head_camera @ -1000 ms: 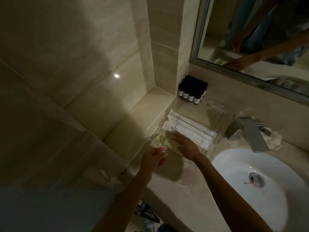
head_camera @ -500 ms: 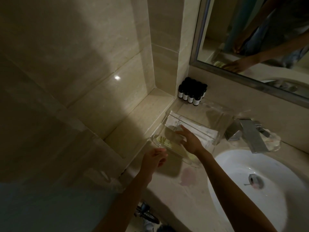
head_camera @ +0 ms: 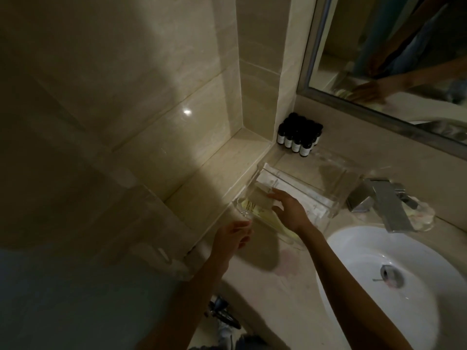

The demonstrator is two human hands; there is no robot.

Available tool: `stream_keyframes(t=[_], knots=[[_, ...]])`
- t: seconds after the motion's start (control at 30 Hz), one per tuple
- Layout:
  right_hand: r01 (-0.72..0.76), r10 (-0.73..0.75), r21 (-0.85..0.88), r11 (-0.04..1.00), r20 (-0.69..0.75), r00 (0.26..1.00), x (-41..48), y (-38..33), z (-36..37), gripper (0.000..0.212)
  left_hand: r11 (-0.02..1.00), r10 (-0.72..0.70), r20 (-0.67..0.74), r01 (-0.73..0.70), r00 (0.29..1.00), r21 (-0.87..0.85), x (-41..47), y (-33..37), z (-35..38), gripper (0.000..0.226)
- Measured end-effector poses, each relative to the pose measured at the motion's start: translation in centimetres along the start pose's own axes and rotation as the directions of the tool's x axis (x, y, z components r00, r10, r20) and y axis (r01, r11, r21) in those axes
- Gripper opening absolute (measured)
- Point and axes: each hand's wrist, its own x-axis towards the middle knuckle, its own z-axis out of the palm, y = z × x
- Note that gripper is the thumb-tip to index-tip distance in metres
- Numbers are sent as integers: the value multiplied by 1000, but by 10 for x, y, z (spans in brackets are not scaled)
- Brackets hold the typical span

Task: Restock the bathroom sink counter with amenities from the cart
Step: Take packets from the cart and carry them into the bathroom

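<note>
A clear acrylic tray [head_camera: 336, 195] stands on the beige counter [head_camera: 273, 279] left of the sink. Long white amenity packets [head_camera: 298, 188] lie in it, with yellowish packets [head_camera: 255, 210] at its near end. My right hand [head_camera: 288, 210] is inside the tray, fingers straight, touching a small tan packet [head_camera: 260, 199] lying across the others. My left hand [head_camera: 232, 238] sits at the tray's near left corner, fingers loosely curled against the rim; what it grips is too dim to tell.
Several small dark bottles [head_camera: 298, 137] stand in the back corner against the wall. A chrome faucet [head_camera: 384, 200] and a white basin [head_camera: 394, 279] lie to the right. A mirror [head_camera: 394, 61] hangs above. A tiled ledge [head_camera: 217, 178] runs along the left.
My right hand has moved farther into the tray, from the yellowish packets toward the white ones, and a tan packet now lies under its fingertips. My left hand has stayed at the corner.
</note>
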Motion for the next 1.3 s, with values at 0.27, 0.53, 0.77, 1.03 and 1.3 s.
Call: stream_keyframes(t=[0.27, 0.53, 0.77, 1.03, 1.3], knots=[[186, -193, 104, 977, 62, 979, -12, -30, 20, 31, 1000, 11, -205, -14, 979, -13, -13, -18, -21, 16], [260, -318, 252, 932, 224, 921, -47, -107, 59, 22, 989, 74, -446, -123, 892, -81, -82, -51, -81, 11], [409, -502, 295, 864, 426, 753, -137, -206, 140, 19, 974, 68, -700, -199, 711, -108, -217, -130, -165, 13], [580, -634, 364, 729, 679, 371, -326, -314, 238, 18, 999, -16, -947, -38, 320, -30, -420, -273, -221, 16], [755, -592, 485, 441, 789, -161, -548, -390, 306, 23, 950, -175, -980, 244, -91, -193, -610, -391, -219, 20]])
